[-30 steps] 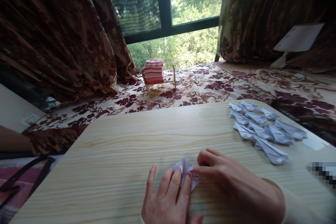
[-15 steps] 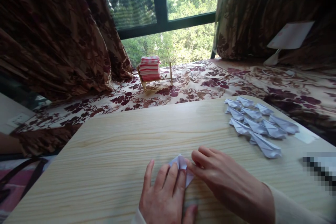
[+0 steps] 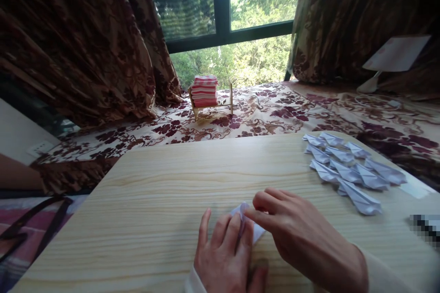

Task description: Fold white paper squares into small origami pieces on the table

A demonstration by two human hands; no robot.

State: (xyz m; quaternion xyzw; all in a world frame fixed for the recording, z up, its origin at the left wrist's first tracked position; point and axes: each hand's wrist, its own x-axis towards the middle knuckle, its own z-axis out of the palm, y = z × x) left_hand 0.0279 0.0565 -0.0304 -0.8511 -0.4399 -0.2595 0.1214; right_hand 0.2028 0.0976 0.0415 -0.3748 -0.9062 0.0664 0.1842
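A small piece of folded white paper (image 3: 258, 233) lies on the wooden table, mostly covered by my hands. My left hand (image 3: 224, 252) rests over it with fingers stretched out, pressing it against the tabletop. From the right, my right hand (image 3: 302, 229) has its fingers curled together, with the index fingertip at the paper's upper fold; the thumb is hidden. Several folded white paper pieces (image 3: 347, 171) sit in a cluster at the table's far right corner, apart from both hands.
The pale wooden table (image 3: 144, 192) borders a ledge with a floral cloth (image 3: 261, 114). On that ledge stand a small rack with stacked pink-and-white striped cloths (image 3: 205, 91) and a white lamp (image 3: 395, 55). A pixelated object (image 3: 426, 226) lies at the right edge.
My right index finger has moved onto the paper's top fold, near the left fingertips. My left hand keeps its place on the paper. The whole view has shifted slightly.
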